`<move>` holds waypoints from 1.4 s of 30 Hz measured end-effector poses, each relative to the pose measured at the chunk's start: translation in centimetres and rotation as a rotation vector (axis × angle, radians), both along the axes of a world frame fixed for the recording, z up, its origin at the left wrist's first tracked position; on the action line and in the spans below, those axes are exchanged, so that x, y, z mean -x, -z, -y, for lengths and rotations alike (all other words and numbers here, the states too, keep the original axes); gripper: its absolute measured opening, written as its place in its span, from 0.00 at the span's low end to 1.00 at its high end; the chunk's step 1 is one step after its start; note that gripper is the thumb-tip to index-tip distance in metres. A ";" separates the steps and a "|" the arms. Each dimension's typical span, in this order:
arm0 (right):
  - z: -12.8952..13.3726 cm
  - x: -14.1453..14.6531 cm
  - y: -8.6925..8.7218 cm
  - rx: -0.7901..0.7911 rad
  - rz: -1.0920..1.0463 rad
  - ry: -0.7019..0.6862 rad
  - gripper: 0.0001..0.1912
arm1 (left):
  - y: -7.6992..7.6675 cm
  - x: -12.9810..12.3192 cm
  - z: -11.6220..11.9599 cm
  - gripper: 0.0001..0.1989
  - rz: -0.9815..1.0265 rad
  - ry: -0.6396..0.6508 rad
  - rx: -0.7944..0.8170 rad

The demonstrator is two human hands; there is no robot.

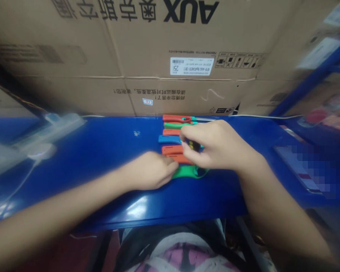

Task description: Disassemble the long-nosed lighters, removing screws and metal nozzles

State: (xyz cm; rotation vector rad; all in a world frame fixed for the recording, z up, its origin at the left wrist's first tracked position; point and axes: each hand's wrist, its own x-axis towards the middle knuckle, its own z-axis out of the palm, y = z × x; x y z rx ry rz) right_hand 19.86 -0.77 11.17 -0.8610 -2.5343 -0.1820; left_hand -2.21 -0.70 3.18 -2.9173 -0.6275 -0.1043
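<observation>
A row of 7 coloured handles lies on a blue counter (113, 143), stacked from the far edge towards the person: a red handle (172, 118) with a thin metal rod (205, 119) pointing right, an upper green handle (171, 125), an orange-red handle (171, 132), a blue handle (168, 139), then 2 orange handles (170, 150) and a lower green handle (185, 172) nearest the person.

The right hand (222, 145) is over the right part of the row, thumb and forefinger curled around a dark piece (193, 145) with yellow marks. The left hand (150, 172) is at the near left end of the row, fingers bent in at the lower green handle; blur there means I cannot tell whether they grip it or only rest on it. The 2 hands are apart, but near each other.

Behind the counter stands a large carton (102, 90) with upside-down print and a white label (192, 66). A blurred white adapter (42, 151) with a cable is at the left, and a flat device (294, 162) lies at the right.
</observation>
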 end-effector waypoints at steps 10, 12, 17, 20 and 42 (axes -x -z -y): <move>-0.3 -0.5 -0.1 -0.012 0.005 0.031 0.07 | -1.3 -0.4 -1.1 0.17 0.074 -0.107 0.039; -0.5 -0.9 -0.2 0.004 -0.010 0.066 0.06 | -2.4 0.7 -2.5 0.17 0.127 -0.218 0.089; -0.7 -1.5 -0.4 0.023 -0.055 0.097 0.04 | -1.8 6.0 -8.2 0.21 0.440 -0.641 0.147; -0.7 -1.5 -0.4 0.046 -0.034 0.096 0.05 | 0.2 8.8 -10.6 0.21 0.492 -0.772 0.145; -6.2 -10.5 0.7 -0.308 -0.578 0.555 0.09 | 2.6 10.1 -11.6 0.20 0.457 -0.713 0.162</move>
